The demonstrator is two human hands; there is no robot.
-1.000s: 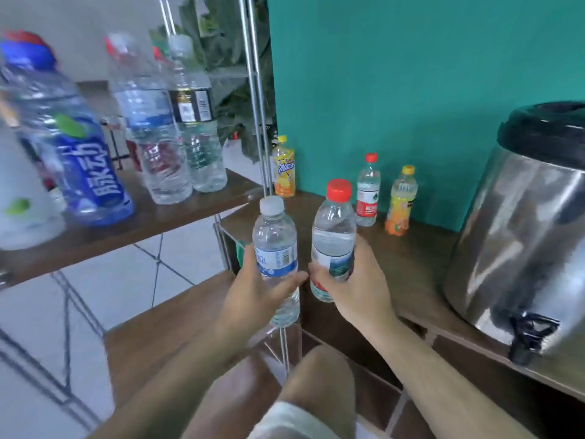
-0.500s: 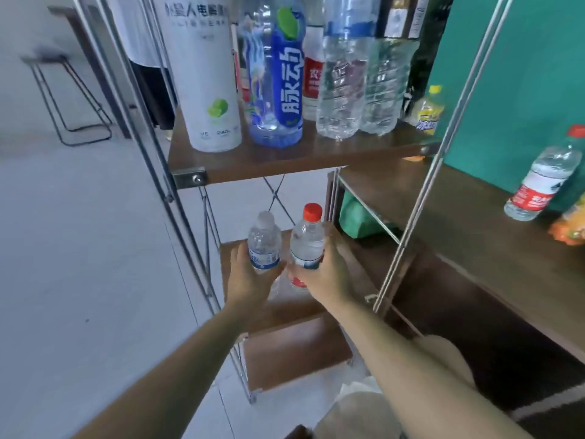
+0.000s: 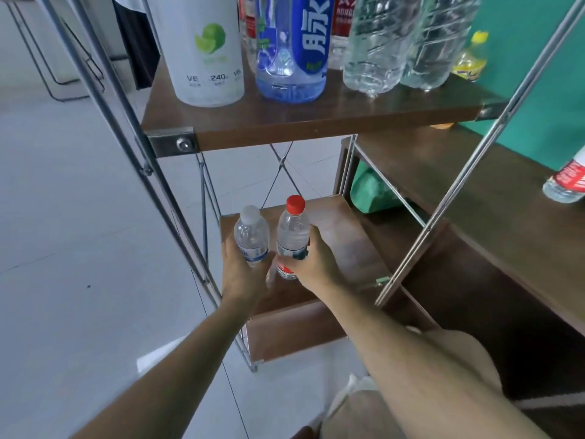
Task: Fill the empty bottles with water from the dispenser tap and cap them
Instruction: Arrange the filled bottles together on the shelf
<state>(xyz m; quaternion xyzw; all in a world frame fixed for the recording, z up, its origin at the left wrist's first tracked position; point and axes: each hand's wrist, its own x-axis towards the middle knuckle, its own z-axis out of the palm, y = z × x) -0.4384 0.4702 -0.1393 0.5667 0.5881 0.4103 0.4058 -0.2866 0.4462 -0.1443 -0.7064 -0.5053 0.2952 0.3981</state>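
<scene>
My left hand [image 3: 242,274] grips a small clear bottle with a white cap and blue label [image 3: 251,231]. Right beside it, my right hand [image 3: 311,264] holds a clear bottle with a red cap and red label [image 3: 292,231]. Both bottles stand upright and capped, low over the lower wooden shelf [image 3: 345,245] of the metal rack. Whether their bases touch the shelf is hidden by my hands. The dispenser is out of view.
The upper shelf [image 3: 316,122] carries a white lime-print bottle [image 3: 202,49], a blue bottle [image 3: 291,49] and two large clear bottles [image 3: 376,42]. Slanted metal rack poles [image 3: 456,198] flank my arms. A red-label bottle [image 3: 566,182] stands on the brown counter at right; a green bag [image 3: 370,191] lies beneath it.
I have turned away from the dispenser and carried both bottles down from counter height to the rack's lower shelf. Since half a second ago they hardly moved.
</scene>
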